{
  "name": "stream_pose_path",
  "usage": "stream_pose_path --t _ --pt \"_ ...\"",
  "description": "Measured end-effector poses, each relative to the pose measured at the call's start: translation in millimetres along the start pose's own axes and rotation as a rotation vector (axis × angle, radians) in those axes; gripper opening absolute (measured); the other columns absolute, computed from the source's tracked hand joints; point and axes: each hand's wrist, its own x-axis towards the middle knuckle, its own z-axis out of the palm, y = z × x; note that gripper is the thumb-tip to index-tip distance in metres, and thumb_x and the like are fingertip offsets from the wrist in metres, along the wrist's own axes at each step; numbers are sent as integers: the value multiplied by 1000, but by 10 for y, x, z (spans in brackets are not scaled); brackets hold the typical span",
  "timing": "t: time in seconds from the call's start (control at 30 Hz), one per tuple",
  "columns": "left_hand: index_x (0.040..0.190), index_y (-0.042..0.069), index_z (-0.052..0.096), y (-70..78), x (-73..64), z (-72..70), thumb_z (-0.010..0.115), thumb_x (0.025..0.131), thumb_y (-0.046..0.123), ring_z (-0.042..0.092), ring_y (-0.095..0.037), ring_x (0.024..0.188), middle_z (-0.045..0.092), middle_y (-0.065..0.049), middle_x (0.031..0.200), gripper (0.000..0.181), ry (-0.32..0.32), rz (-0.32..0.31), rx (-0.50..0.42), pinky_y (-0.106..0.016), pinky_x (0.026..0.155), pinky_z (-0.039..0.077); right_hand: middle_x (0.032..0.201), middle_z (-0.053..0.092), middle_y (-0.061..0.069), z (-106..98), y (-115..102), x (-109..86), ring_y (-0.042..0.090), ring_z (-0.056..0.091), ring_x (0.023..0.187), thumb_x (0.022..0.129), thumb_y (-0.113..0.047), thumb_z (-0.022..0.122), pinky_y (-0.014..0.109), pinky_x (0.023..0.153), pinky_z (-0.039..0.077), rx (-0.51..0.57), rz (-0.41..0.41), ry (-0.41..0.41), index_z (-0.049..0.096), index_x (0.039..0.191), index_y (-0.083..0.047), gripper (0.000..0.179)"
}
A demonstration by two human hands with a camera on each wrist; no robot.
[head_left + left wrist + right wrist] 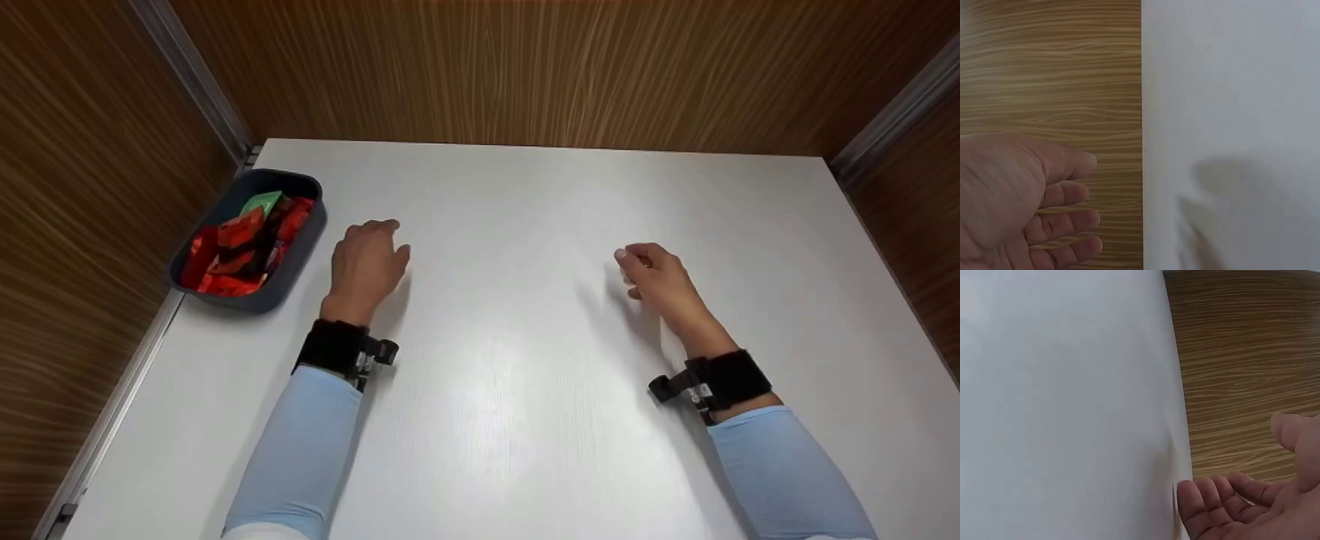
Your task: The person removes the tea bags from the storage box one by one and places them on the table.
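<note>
My left hand (366,262) hovers over the left part of the white table, just right of a dark grey bin (292,274). Its fingers are loosely bent with nothing between them, and the left wrist view shows the bare palm (999,191). Inside the bin lie red and dark packets (240,229) and a green packet (261,202). Over the right half of the table is my right hand (660,281), its fingers loosely curled. In the right wrist view its thumb (1292,430) stands apart from the fingers (1207,500), and no held object shows.
The white table (495,360) spreads under both arms. A wood-grain panel (510,71) stands along its back edge, with further panels at the left (75,187) and right (907,202). Black wrist straps (334,346) with small cameras sit on both wrists.
</note>
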Motion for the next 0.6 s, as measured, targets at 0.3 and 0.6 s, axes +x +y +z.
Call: stream_pose_path --t 0.3,0.6 --pt "122 -2 72 -389 -99 -293 68 96 11 59 -49 107 72 -25 115 29 174 -55 22 -61 90 47 143 53 23 67 4 -74 38 52 130 105 -52 54 50 103 44 -209 -54 5 45 151 3 72" --pt "131 -10 59 -720 -237 -515 58 97 6 51 -55 106 59 -37 117 38 121 -263 69 -68 90 41 144 53 21 100 -2 -24 38 50 134 104 -53 55 53 107 40 -237 -73 -21 47 150 2 72"
